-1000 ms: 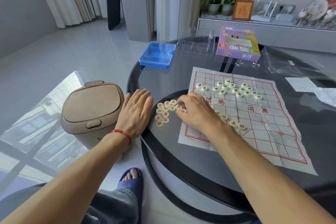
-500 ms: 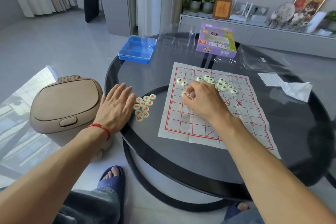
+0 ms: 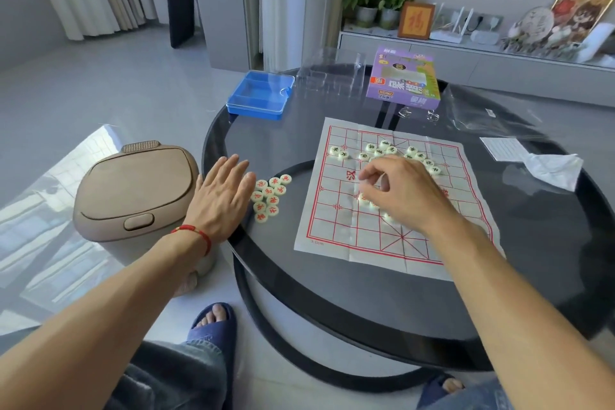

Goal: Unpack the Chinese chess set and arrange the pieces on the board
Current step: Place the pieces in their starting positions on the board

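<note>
The right hand (image 3: 404, 191) curls over the paper board (image 3: 392, 226), its grip apparently pinching a red piece (blurred, so I cannot tell for sure). Dark-lettered pieces (image 3: 386, 151) cluster just beyond it. The left hand (image 3: 221, 198), fingers spread flat on the worktop (image 3: 332, 293), fences the red pile (image 3: 271, 198). A sweeping wrist could scatter the pieces beneath it or drag the creased paper.

A round dark glass table (image 3: 332, 309) carries the paper board (image 3: 336, 236), blue case (image 3: 259, 95) and purple box (image 3: 404, 83).
</note>
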`<state>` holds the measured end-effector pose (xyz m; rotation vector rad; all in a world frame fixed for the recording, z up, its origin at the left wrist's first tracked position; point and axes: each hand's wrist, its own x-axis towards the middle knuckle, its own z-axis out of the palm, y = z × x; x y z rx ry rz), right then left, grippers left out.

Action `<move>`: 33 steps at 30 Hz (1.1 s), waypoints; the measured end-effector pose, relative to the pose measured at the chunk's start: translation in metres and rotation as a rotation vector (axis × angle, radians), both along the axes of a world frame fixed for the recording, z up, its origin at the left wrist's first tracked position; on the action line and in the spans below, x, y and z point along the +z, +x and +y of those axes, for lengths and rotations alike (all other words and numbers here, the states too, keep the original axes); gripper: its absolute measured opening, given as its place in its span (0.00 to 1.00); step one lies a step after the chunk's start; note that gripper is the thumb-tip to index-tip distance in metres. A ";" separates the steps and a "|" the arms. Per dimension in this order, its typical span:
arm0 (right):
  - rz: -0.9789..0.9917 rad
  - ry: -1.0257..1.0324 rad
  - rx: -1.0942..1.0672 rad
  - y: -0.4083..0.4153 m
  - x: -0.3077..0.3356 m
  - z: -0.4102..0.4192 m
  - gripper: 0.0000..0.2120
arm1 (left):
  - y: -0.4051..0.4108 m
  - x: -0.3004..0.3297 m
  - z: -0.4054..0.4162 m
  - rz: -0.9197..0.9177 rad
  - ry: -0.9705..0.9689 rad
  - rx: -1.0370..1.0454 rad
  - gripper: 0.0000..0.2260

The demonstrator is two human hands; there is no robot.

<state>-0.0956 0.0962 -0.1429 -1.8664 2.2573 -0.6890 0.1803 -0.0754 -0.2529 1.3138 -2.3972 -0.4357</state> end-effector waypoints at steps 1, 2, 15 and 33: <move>-0.001 0.002 0.087 0.017 -0.003 -0.009 0.06 | 0.000 0.001 0.001 -0.001 0.006 0.000 0.45; -0.002 0.007 0.163 0.034 -0.007 -0.019 0.08 | -0.001 0.002 0.002 -0.004 0.011 0.002 0.45; 0.149 -0.073 0.316 0.070 -0.033 -0.043 0.10 | -0.001 -0.004 -0.001 -0.035 -0.036 -0.009 0.43; 0.119 0.158 0.126 0.021 0.003 0.000 0.10 | -0.001 0.010 0.012 -0.019 0.038 0.013 0.35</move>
